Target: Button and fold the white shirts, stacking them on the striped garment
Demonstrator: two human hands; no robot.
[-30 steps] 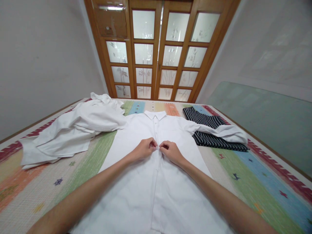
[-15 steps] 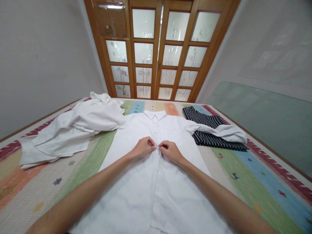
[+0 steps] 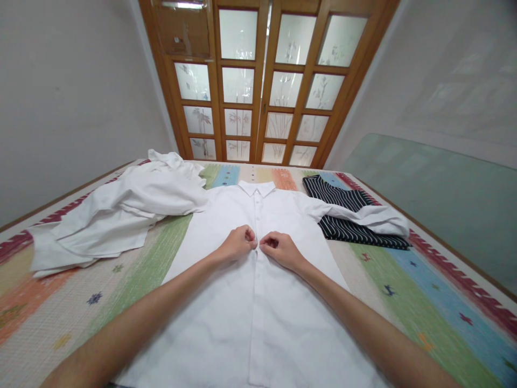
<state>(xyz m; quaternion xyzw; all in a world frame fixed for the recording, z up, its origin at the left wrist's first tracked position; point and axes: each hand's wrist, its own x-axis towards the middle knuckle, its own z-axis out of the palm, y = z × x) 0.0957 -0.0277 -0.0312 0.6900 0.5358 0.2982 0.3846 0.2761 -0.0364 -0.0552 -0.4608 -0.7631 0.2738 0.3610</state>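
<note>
A white collared shirt lies spread face up on the patterned cover, its button placket running down the middle. At mid-chest my left hand pinches the left side of the placket. Just across from it, my right hand pinches the placket's right side, thumb and forefinger together. A small gap separates the two sets of fingertips. The button and cloth edge between them are too small to make out clearly. The collar points away from me, with small buttons below it.
A crumpled white garment lies at the left, touching the shirt's shoulder. On the right, a folded black-and-white striped garment sits beneath the shirt's sleeve. A greenish panel leans at the right wall. Wooden glazed doors stand behind.
My fingertips have come slightly apart and down a little along the placket. The lower placket lies flatter and straighter than before.
</note>
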